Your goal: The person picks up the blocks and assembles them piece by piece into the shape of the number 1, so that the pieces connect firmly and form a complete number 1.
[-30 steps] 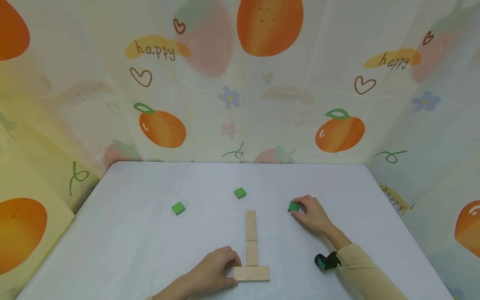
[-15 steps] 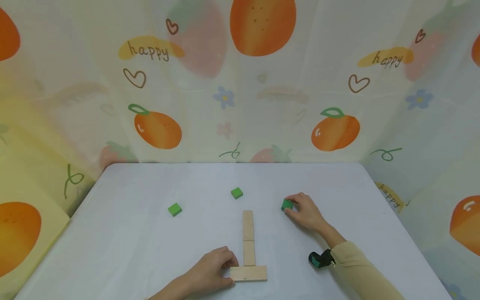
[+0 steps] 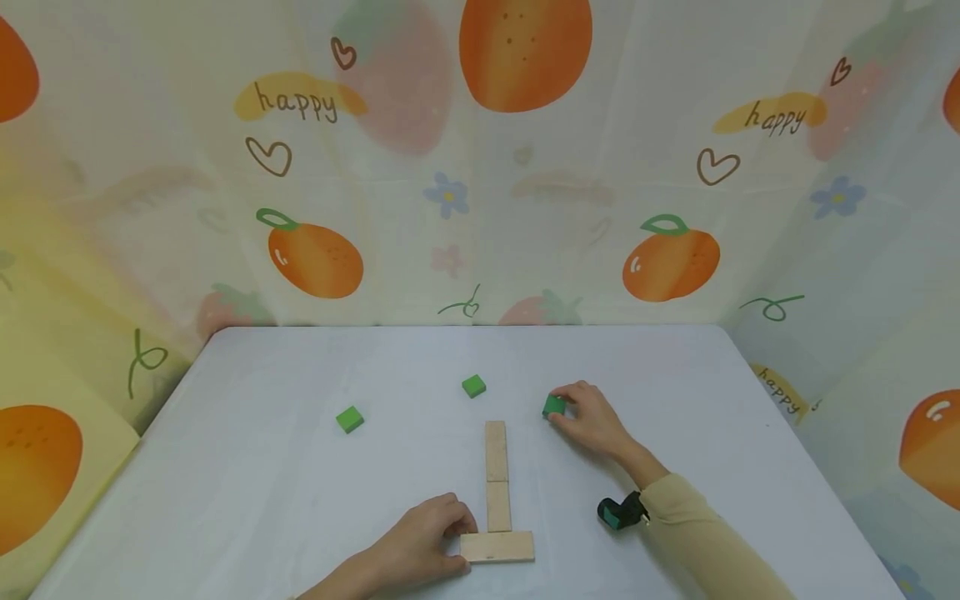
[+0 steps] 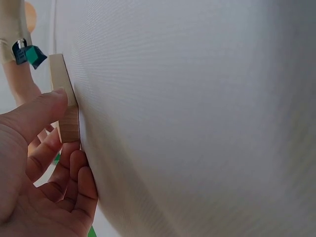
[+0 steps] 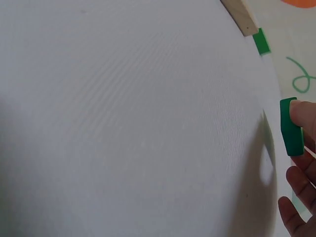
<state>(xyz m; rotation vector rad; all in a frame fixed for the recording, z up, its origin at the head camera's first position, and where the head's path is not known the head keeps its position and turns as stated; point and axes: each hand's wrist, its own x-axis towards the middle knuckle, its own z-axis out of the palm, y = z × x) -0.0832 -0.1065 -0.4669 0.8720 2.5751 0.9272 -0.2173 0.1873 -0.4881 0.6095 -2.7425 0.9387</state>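
Note:
In the head view my right hand (image 3: 596,421) pinches a small green block (image 3: 553,405) by thumb and fingers, right of the middle of the table. The right wrist view shows the thumb on one face of that block (image 5: 291,131), with a shadow on the cloth beside it. My left hand (image 3: 423,537) grips the left end of a crosswise wooden block (image 3: 497,547) near the front. Its thumb lies along one side in the left wrist view, the fingers at the end. Two more wooden blocks (image 3: 496,450) run end to end away from it, making an upside-down T.
Two other green blocks lie on the white table (image 3: 247,500): one at the left (image 3: 349,419), one beyond the wooden row (image 3: 474,386). A black camera (image 3: 622,511) hangs at the right wrist. A fruit-printed curtain (image 3: 495,250) stands behind the table.
My right hand has carried the green block leftward toward the wooden row. The head view has shifted slightly. My left hand keeps its place on the wooden block.

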